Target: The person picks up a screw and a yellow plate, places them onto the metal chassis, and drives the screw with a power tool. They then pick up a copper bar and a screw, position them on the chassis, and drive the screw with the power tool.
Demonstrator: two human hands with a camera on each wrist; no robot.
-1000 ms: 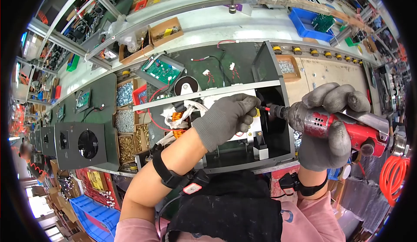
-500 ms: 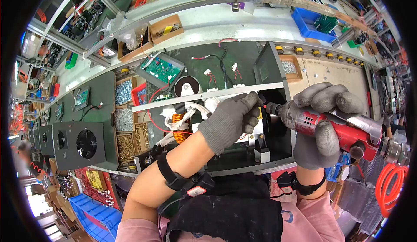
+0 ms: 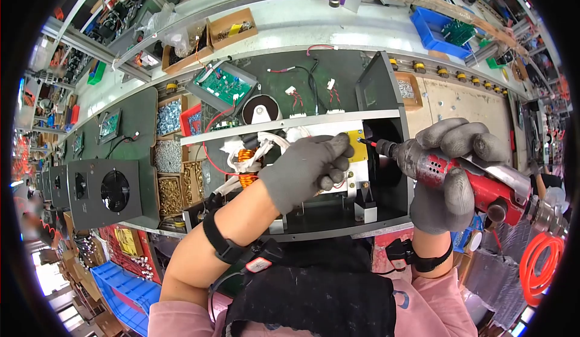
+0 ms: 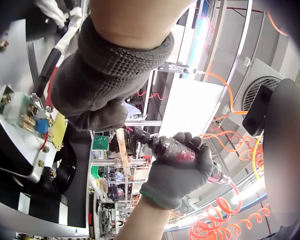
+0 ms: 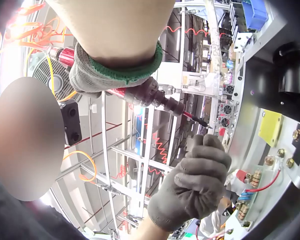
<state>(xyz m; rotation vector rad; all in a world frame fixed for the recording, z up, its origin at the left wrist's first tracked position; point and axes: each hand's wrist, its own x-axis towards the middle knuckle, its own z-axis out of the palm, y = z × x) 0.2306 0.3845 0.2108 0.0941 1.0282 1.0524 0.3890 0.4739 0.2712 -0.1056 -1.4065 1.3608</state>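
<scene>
My right hand (image 3: 457, 195) grips a red pneumatic screwdriver (image 3: 426, 166), its fingers and thumb wrapped round the body. The red bit (image 3: 373, 144) points left, with a dark tip just right of a yellow plate (image 3: 357, 149). Gloved in grey, my left hand (image 3: 305, 171) hovers over the black metal housing (image 3: 393, 98) with its fingers curled. Nothing shows between those fingers. In the right wrist view, its curled fingers (image 5: 205, 155) lie close below the bit's dark tip (image 5: 204, 123). A copper coil (image 3: 246, 155) with white-sleeved leads sits inside the housing, left of my left hand.
Compartments of screws (image 3: 171, 155) stand left of the housing. A green circuit board (image 3: 226, 88) and a round black part (image 3: 261, 108) lie behind its bar. A finished-looking fan box (image 3: 106, 192) stands farther left. An orange coiled hose (image 3: 538, 270) hangs at right.
My left hand has drawn left and slightly down from the bit tip, uncovering the yellow plate. The screwdriver first shifted left, then stayed nearly in place with its tip by the plate.
</scene>
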